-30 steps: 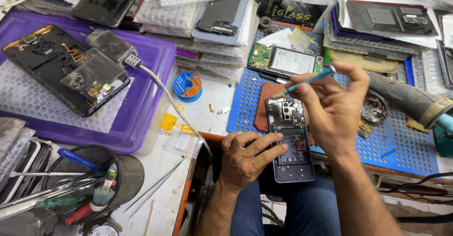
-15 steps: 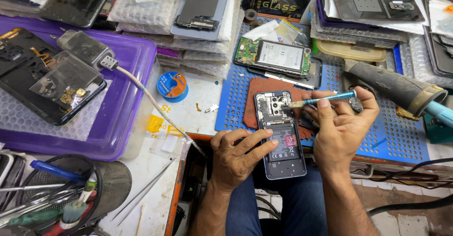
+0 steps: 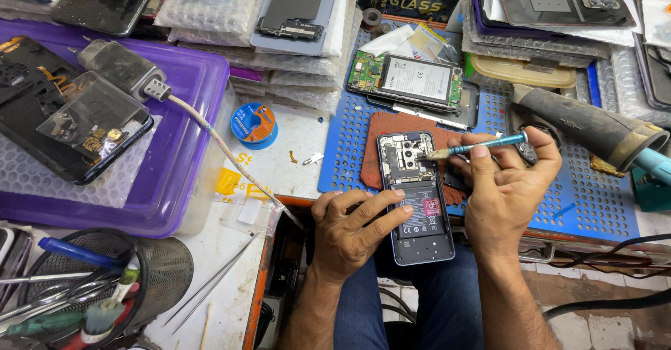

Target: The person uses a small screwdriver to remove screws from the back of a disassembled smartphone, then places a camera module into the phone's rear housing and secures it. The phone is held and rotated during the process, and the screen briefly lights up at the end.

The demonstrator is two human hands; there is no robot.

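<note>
A: What has changed in the last second?

B: The right hand (image 3: 507, 193) has come down from above the opened phone (image 3: 414, 196) and turned its teal screwdriver (image 3: 482, 145) from steeply raised to nearly level. The tip now rests at the right edge of the camera block at the top of the phone. The left hand (image 3: 349, 227) has barely shifted.

A: Meaning?

B: I judge the tool has just been set on a screw or clip there, so work on the upper board is under way.

A: And the fingers?

B: The right thumb and 2 fingers pinch the screwdriver shaft tightly. The left fingers are spread, lying across the phone's lower half and pressing it down.

A: Where does the phone lie?

B: At the near edge of the bench, partly on a reddish pad (image 3: 391, 137) over the blue perforated mat (image 3: 594, 196), its lower end jutting over the lap.

A: Its look?

B: Back cover off, dark battery exposed, grey frame around it.
</note>
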